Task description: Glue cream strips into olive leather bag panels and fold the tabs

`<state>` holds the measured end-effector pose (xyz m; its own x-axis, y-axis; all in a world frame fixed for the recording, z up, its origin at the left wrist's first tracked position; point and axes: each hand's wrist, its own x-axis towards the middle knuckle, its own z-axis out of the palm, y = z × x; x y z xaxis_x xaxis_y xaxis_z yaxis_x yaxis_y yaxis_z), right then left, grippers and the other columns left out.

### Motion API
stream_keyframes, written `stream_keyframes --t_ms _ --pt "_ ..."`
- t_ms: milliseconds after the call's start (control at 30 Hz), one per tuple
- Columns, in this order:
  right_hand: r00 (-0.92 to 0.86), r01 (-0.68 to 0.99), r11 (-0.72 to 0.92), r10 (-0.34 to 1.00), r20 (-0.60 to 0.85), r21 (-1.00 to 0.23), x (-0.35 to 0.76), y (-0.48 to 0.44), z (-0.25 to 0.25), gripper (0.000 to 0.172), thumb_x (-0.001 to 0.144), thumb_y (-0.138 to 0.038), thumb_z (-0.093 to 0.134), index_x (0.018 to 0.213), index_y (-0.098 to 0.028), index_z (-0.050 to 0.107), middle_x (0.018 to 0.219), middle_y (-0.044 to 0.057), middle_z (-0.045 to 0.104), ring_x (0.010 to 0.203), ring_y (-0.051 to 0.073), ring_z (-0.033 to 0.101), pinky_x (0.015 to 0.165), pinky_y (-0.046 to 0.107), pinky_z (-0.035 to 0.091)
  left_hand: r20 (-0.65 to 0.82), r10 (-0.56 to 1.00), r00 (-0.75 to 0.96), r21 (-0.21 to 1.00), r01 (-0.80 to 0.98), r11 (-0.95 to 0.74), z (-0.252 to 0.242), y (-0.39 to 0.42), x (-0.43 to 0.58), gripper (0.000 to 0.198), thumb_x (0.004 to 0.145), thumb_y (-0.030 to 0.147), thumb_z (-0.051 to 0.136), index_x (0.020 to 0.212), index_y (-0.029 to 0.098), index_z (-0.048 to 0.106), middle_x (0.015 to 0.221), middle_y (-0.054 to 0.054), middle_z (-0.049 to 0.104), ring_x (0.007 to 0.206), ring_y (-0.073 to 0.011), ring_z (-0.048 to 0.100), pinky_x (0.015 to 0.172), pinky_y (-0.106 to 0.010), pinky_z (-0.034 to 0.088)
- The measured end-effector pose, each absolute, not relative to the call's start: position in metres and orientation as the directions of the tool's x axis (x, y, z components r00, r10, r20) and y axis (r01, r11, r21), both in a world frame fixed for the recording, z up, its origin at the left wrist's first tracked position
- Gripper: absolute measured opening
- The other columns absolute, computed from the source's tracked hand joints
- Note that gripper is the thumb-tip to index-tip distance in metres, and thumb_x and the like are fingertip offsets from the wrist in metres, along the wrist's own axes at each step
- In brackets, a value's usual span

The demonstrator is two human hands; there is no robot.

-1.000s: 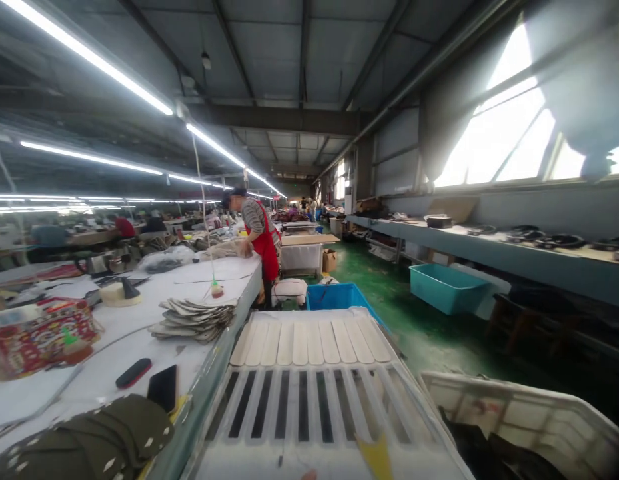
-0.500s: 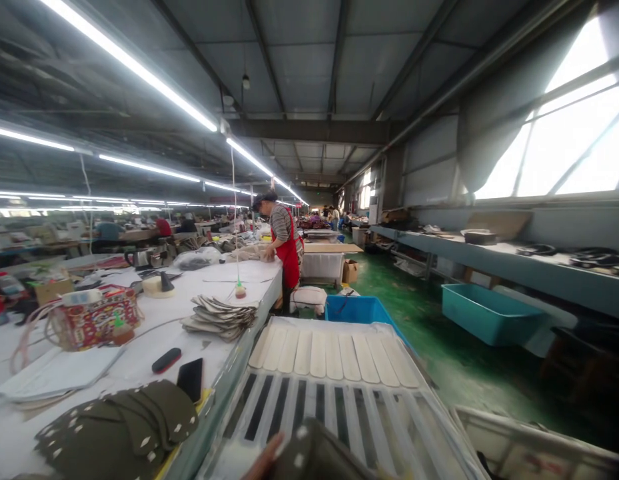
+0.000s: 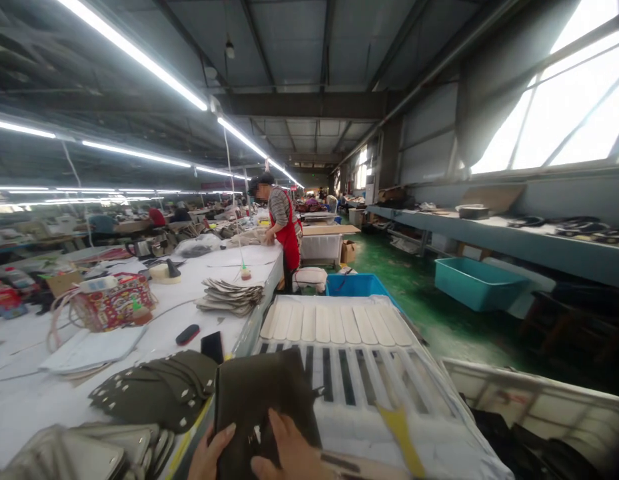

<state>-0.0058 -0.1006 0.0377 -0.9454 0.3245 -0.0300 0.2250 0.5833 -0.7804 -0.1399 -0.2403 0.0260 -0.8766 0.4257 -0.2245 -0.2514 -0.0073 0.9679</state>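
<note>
A dark olive leather piece is held up at the bottom middle, over the edge of the slatted white rack. My left hand grips its lower left edge, thumb on top. My right hand lies on its lower face with fingers spread across it. A fanned pile of matching olive pieces with pale dots lies on the white table just to the left.
A phone and a black case lie on the table beyond the pile, then a stack of grey pieces. A person in a red apron works at the table's far end. Blue bins stand on the green floor.
The olive piece has risen into full view from the bottom edge, and both hands now show on it. The camera has tilted down and shifted a little left.
</note>
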Motion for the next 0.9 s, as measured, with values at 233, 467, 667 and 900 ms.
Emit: stream_keyframes --t_ms 233,467,667,900 --pt "-0.970 0.099 0.454 0.243 0.017 -0.886 -0.033 -0.149 0.042 0.067 0.083 -0.052 0.044 0.137 -0.014 0.033 0.136 0.015 0.039 0.126 0.024 0.034 0.108 0.039 0.022 -0.139 0.394 -0.909 0.965 -0.214 -0.151 0.069 -0.274 -0.124 0.055 0.063 0.038 0.070 0.109 0.013 0.055 0.094 -0.010 0.069 0.083 -0.0249 0.066 0.071 -0.032 0.053" --pt "-0.973 0.025 0.270 0.227 0.039 -0.963 -0.019 -0.174 0.052 0.055 0.088 -0.049 0.036 0.136 -0.023 0.035 0.141 0.007 0.035 0.133 0.023 0.022 0.111 0.045 0.012 -0.050 0.416 -0.908 0.997 -0.068 -0.028 0.088 -0.286 -0.109 0.053 0.076 0.043 0.058 0.120 0.013 0.047 0.119 -0.012 0.059 0.110 -0.0236 0.055 0.095 -0.035 0.042" --pt "-0.878 0.116 0.147 0.478 -0.032 -0.982 0.004 -0.170 0.052 0.059 0.087 -0.050 0.038 0.137 -0.020 0.028 0.136 0.010 0.041 0.126 0.022 0.035 0.108 0.041 0.025 -0.142 0.565 -0.813 0.968 -0.233 -0.092 0.068 -0.302 -0.069 0.043 0.071 0.035 0.067 0.107 0.013 0.055 0.108 -0.012 0.063 0.101 -0.0254 0.059 0.089 -0.035 0.045" --pt "-0.928 0.076 0.504 0.351 0.123 -0.860 0.033 -0.174 0.077 0.029 0.088 -0.040 0.043 0.100 -0.017 0.056 0.101 0.009 0.059 0.097 0.021 0.053 0.091 0.036 0.040 -0.140 0.664 -0.735 0.987 -0.050 0.153 0.053 -0.316 -0.068 0.032 0.072 0.038 0.066 0.089 0.012 0.058 0.086 -0.008 0.066 0.082 -0.0225 0.061 0.070 -0.030 0.047"
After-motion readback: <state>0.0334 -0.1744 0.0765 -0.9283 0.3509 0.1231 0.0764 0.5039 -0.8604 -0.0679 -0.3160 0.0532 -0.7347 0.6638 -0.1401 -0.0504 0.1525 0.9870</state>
